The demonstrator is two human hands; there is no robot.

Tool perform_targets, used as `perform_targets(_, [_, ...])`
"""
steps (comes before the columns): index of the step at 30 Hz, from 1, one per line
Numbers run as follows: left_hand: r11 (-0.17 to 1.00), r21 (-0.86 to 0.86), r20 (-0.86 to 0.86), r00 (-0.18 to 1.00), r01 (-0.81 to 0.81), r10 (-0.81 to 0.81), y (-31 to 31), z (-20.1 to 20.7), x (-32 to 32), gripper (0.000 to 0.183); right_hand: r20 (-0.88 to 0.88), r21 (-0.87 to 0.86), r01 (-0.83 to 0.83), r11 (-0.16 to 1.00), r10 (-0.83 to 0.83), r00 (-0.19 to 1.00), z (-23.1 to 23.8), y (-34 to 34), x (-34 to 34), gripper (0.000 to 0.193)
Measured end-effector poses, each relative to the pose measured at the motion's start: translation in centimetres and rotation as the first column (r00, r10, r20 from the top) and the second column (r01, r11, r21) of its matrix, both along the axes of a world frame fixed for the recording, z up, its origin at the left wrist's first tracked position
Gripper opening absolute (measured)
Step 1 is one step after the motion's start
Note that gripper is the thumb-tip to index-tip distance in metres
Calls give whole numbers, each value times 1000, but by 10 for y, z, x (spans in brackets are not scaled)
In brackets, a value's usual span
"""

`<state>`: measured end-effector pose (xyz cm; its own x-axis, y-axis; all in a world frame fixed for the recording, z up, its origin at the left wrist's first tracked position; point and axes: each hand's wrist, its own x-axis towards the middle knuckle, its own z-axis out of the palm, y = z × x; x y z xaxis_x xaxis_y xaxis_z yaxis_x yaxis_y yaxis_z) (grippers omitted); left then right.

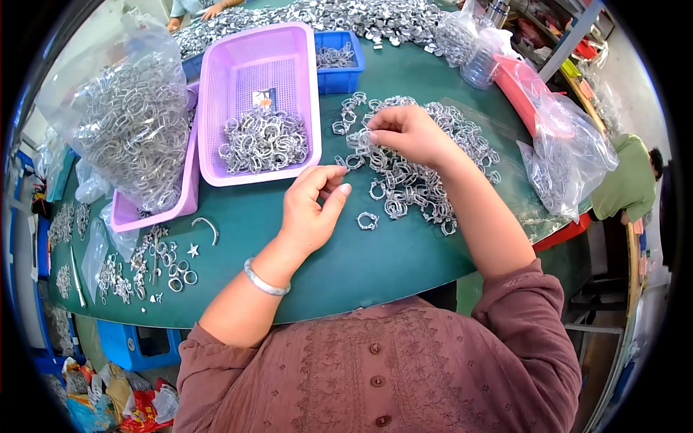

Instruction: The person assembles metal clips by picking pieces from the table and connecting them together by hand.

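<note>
My right hand [410, 136] is closed in a pinch on a few silvery metal rings [360, 141], at the left edge of a loose pile of similar rings [462, 137] on the green table. My left hand [312, 209], with a pale bangle on its wrist, hovers just below and left of them. Its fingers are half curled and the thumb stands apart from them, with nothing visible between. A ring [354, 162] lies close to its fingertips. One separate ring [367, 221] rests nearer to me.
A pink-purple basket [309, 108] holds a heap of rings. Left of it, a stuffed clear bag [133, 123] leans in another purple basket [189, 191]. Behind are a blue bin [338, 83] and many silvery pieces [317, 22]. At right sit a red tray [516, 90] and plastic bag [559, 162].
</note>
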<state>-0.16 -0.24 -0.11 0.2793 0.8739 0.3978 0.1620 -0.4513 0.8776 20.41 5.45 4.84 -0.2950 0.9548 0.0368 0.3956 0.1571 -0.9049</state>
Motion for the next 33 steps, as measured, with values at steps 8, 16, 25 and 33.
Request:
perform_targets(8, [997,59,-53,997,-55,58,-4,5,10,39,-375,-179,-135,975,59,925,-19,-42,-5,16])
perform_targets(16, [974,-180,2,990,141,-142,-2,-7,6,30,75,124,-164,979,155,985,-20,-49,-5,10])
perform_targets(25, [996,-64,-152,986,58,-67,-3,3,5,16,251,312,-183,932,105,962,-17,-55,-4,10])
perform_targets(33, [831,-492,325,940,259,-101,0,2,1,11,252,383,-274,882,186,950,-17,-57,-3,13])
